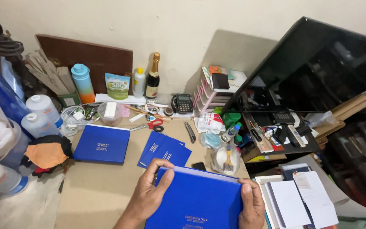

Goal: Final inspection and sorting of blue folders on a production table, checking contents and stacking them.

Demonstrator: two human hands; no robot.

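A thick blue hardcover book (198, 199) is held over the near edge of the brown table (102, 186). My left hand (149, 193) grips its left edge, thumb across the top corner. Its right edge is clasped by my right hand (250, 203). The white page block shows along the book's top edge. Another blue bound book (101, 144) lies flat further back on the left. Several thin blue covers (164, 149) are fanned out beside it, just beyond my left hand.
Red-handled scissors (151, 125), a pen (189, 132), a calculator (184, 103), bottles (152, 76) and plastic jugs (43, 107) crowd the back. A big black screen (318, 68) leans at the right. White papers (301, 197) are stacked near right. An orange cloth (46, 154) lies left.
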